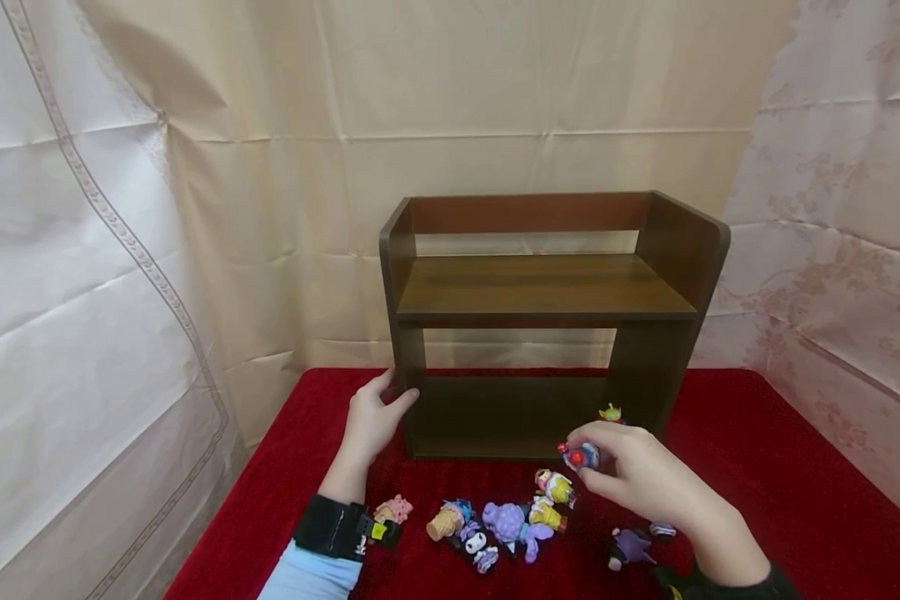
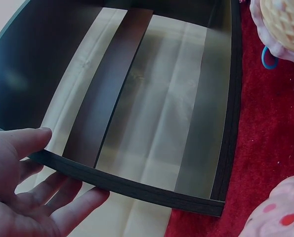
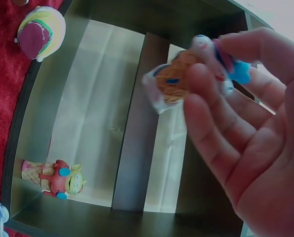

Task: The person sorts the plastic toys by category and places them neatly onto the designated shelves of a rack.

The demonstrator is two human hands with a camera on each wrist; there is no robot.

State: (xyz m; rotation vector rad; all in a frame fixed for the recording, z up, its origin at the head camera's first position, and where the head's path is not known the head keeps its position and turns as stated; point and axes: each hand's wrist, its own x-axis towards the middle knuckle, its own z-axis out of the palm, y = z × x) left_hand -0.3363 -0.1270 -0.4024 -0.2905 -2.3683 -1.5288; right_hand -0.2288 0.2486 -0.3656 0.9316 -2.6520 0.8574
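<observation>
The figurine [image 1: 582, 456], probably light and stiff, seems best gripped mid-body. It is pinched by the right hand [image 1: 633, 468], the shelf [image 1: 543, 283] by the left hand [image 1: 372, 419].

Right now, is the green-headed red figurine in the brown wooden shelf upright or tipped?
Upright: the figurine has its waffle-patterned base on the brown lower board, green head up.

Left fingers [image 1: 379, 383] grip the brown shelf [image 1: 547, 283]; right fingers [image 1: 596, 432] hold a small figurine [image 1: 581, 456].
</observation>
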